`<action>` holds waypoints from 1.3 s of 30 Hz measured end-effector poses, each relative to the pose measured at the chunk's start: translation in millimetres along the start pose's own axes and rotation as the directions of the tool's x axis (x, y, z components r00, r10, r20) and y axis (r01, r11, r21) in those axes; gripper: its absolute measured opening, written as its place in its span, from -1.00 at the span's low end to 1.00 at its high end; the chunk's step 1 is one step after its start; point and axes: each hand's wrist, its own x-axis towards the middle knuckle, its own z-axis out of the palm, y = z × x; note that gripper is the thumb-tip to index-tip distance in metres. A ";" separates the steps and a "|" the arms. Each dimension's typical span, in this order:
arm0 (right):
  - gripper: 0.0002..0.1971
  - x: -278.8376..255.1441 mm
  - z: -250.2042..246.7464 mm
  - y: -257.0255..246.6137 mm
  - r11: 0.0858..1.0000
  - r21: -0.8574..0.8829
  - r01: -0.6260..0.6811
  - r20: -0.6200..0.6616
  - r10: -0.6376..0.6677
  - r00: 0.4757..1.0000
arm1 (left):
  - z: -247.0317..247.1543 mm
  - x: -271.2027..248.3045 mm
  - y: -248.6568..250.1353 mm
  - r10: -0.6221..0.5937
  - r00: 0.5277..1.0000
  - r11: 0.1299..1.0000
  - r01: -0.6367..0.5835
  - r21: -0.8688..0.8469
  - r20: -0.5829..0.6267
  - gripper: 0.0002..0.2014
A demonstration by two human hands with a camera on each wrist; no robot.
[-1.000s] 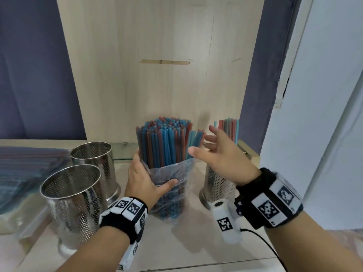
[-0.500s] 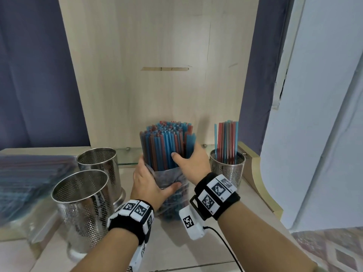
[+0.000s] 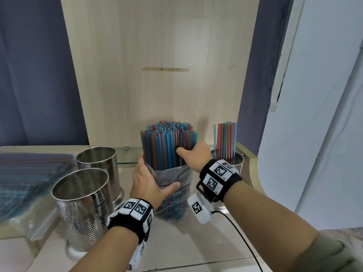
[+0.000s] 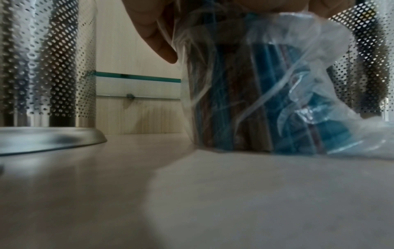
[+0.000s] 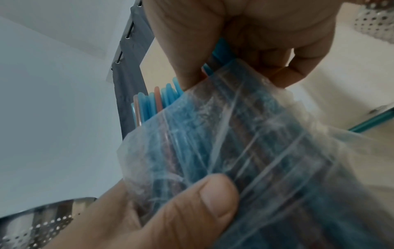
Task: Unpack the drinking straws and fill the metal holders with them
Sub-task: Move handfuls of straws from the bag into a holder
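Shiny perforated metal holders (image 3: pixel 82 203), crinkled clear plastic bag (image 3: pixel 172 185), matt pale wood panel (image 3: pixel 157 75).

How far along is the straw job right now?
Early. One holder at right has a few straws. The left hand grips the plastic bag while the right hand grips the straw bundle standing in it. Two holders, near and far, are empty; another pack lies at left.

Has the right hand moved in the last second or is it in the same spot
Yes. The right hand has gone left, away from the part-filled holder, and now grips the straw bundle.
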 end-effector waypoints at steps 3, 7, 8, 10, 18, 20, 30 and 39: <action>-0.70 1.2 -1.5 -4.8 1.000 -0.004 0.020 0.002 -0.020 1.000 | -0.9 -1.0 1.2 -0.008 1.000 1.000 0.008 -0.001 0.004 0.36; -0.73 7.7 -12.0 -17.0 0.994 0.040 0.105 -0.039 -0.104 0.994 | -2.4 -1.6 4.1 -0.001 1.000 1.000 0.001 -0.007 0.007 0.34; -0.75 10.2 -15.6 -21.1 0.992 0.062 0.111 -0.048 -0.108 0.993 | -2.7 -1.5 4.1 0.001 1.000 1.000 -0.001 -0.010 0.003 0.34; -0.84 16.2 -21.9 -29.9 0.984 0.143 0.105 -0.059 -0.098 0.993 | -3.1 -1.4 4.0 0.000 1.000 1.000 0.000 -0.012 -0.005 0.35; -0.86 33.8 -46.2 -64.2 0.928 0.299 0.223 -0.261 -0.145 0.955 | -4.5 -0.6 4.6 -0.006 1.000 1.000 0.006 -0.030 -0.008 0.35; -0.88 27.0 -45.5 -60.4 0.923 0.304 0.236 -0.262 -0.157 0.952 | -4.7 -0.6 4.5 -0.016 1.000 0.999 0.016 -0.037 -0.003 0.35; -0.87 -12.7 -43.4 -44.6 0.874 0.311 0.374 -0.361 -0.256 0.897 | -6.6 -1.0 7.1 -0.044 0.998 0.999 0.045 -0.012 0.035 0.38; -0.93 -10.1 -116.7 -112.5 0.816 0.264 0.515 -0.451 -0.367 0.814 | -4.4 0.9 5.4 -0.048 0.998 0.999 0.048 -0.009 0.028 0.35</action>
